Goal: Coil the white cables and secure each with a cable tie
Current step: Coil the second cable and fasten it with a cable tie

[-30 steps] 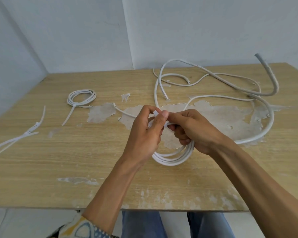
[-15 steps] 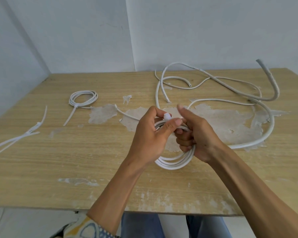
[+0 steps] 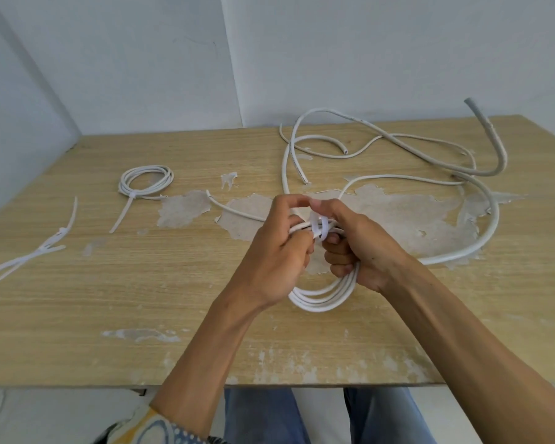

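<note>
Above the middle of the wooden table (image 3: 141, 299) I hold a coil of white cable (image 3: 324, 298) upright between both hands. My right hand (image 3: 362, 248) grips the coil's right side, fingers curled through it. My left hand (image 3: 279, 254) holds the coil's top left. A white cable tie (image 3: 320, 229) wraps over the top strands between my fingertips. A free cable end (image 3: 231, 209) sticks out to the left. A finished coil (image 3: 146, 182), tied, lies at the back left.
Several loose white cables (image 3: 398, 145) sprawl over the table's back right, one thick cable (image 3: 481, 238) curving along the right. Spare cable ties (image 3: 29, 256) lie at the left edge. Patches of peeled veneer (image 3: 398, 216) mark the table's middle. Walls stand close behind.
The tie's loop now shows over the coil's top strands. My right thumb has come down to meet my left fingertips above the tie, and both hands shifted slightly.
</note>
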